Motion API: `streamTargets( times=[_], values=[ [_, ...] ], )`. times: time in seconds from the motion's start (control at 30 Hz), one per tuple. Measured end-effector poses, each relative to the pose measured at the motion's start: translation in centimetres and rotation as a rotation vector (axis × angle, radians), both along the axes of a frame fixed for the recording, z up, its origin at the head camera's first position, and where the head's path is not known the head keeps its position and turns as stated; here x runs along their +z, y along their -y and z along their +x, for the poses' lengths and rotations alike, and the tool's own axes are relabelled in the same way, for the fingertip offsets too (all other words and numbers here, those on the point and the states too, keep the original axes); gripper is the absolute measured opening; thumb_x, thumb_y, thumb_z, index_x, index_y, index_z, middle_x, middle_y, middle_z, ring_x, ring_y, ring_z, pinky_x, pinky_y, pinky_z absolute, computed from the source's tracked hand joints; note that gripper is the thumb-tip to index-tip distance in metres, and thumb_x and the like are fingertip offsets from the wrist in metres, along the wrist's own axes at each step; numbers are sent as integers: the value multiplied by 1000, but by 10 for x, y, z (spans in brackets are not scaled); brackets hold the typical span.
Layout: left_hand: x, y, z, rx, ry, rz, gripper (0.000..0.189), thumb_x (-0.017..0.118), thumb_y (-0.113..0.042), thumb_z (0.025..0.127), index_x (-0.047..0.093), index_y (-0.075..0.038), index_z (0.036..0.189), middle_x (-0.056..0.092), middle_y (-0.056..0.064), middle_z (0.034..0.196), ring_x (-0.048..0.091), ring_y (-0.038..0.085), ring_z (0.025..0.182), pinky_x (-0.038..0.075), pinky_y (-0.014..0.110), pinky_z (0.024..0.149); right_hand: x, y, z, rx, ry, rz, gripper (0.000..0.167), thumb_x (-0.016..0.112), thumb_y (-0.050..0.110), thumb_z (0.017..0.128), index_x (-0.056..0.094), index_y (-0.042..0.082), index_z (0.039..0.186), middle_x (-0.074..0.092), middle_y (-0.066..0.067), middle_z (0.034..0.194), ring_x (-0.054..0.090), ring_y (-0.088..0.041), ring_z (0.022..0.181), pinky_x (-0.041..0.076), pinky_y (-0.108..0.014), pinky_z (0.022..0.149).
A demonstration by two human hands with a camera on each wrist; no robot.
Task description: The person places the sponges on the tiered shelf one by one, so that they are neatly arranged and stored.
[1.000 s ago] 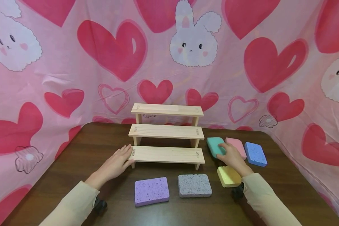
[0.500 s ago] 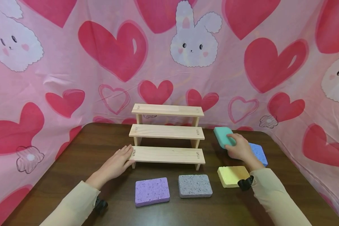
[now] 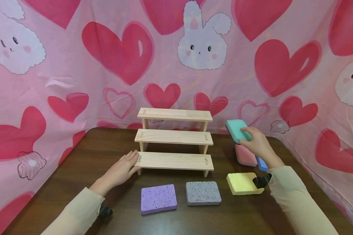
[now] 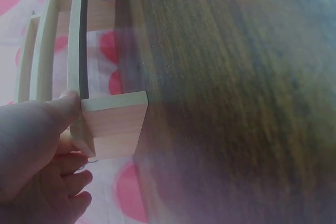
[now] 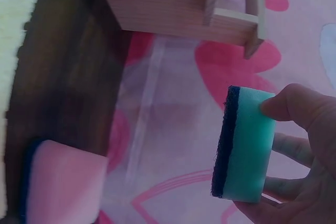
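My right hand (image 3: 260,143) pinches a teal sponge (image 3: 238,130) with a dark scouring layer. The right wrist view shows this sponge (image 5: 249,145) held by its edges between thumb and fingers, raised off the table. Below it lies a pink sponge (image 3: 244,155), partly covered by the hand, with a blue sponge (image 3: 262,164) mostly hidden beside it. My left hand (image 3: 120,169) grips the left end of the lowest step of a three-step wooden stand (image 3: 174,160). In the left wrist view, the thumb (image 4: 68,103) lies at the edge of that plank.
On the dark wooden table (image 3: 114,218), a purple sponge (image 3: 159,198) and a grey sponge (image 3: 203,193) lie in front of the stand. A yellow sponge (image 3: 242,183) sits under the right wrist. A pink heart-patterned cloth (image 3: 164,75) hangs behind the table.
The right hand has lifted the teal sponge off the table and carried it back and rightward, above the pink sponge. The left hand stays at the stand's lowest step.
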State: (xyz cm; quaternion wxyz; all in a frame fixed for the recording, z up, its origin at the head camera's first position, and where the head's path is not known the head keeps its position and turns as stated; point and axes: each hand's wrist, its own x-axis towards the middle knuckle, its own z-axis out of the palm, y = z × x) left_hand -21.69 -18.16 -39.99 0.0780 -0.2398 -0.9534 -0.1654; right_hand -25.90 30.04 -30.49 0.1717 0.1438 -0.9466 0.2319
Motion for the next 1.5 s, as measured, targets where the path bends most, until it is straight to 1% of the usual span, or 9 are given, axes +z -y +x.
streamTargets(
  times=[0.23, 0.47, 0.73, 0.9, 1.2, 1.37, 1.5],
  values=[
    [1, -1, 0, -5, -1, 5, 58, 60, -22, 90, 41, 13, 131, 38, 29, 135, 32, 43, 126, 25, 54, 102, 19, 7, -4, 13, -11, -2, 47, 65, 13, 81, 51, -7, 121, 43, -32, 124, 43, -43, 105, 35, -61, 86],
    [1, -1, 1, -7, -8, -4, 58, 60, -23, 90, 41, 13, 131, 38, 29, 135, 33, 43, 126, 25, 54, 102, 31, 16, -9, 36, -35, 5, 46, 65, 13, 82, 52, -5, 122, 43, -29, 127, 43, -42, 108, 35, -60, 89],
    [1, 0, 2, -4, -1, -10, 58, 59, -23, 90, 40, 13, 131, 38, 30, 135, 32, 43, 126, 25, 53, 102, 39, 30, -17, 89, -57, -4, 45, 66, 11, 80, 54, -4, 121, 45, -26, 127, 43, -40, 110, 35, -59, 91],
    [1, 0, 2, -2, -3, -12, 58, 59, -24, 90, 41, 14, 130, 38, 30, 135, 33, 43, 126, 25, 54, 102, 42, 43, -20, 118, -44, -13, 44, 66, 11, 81, 54, -4, 120, 45, -26, 127, 41, -40, 113, 33, -58, 93],
    [1, 0, 2, -5, -12, -5, 58, 61, -23, 89, 42, 13, 130, 39, 30, 135, 33, 43, 126, 25, 54, 102, 46, 70, -28, 145, -2, -28, 46, 67, 12, 80, 54, -1, 123, 41, -24, 132, 42, -39, 112, 37, -57, 92],
    [1, 0, 1, -2, -4, -7, 58, 61, -23, 89, 42, 13, 130, 38, 29, 135, 33, 43, 126, 25, 54, 102, 48, 87, -28, 181, 3, -36, 46, 67, 12, 80, 54, 0, 122, 39, -24, 134, 40, -41, 115, 37, -58, 92],
    [1, 0, 0, -7, -5, -11, 57, 60, -23, 90, 42, 13, 130, 38, 29, 135, 33, 43, 126, 26, 54, 102, 50, 100, -28, 209, 0, -19, 47, 68, 13, 79, 55, 2, 123, 39, -23, 136, 40, -39, 116, 39, -56, 91]
  ],
)
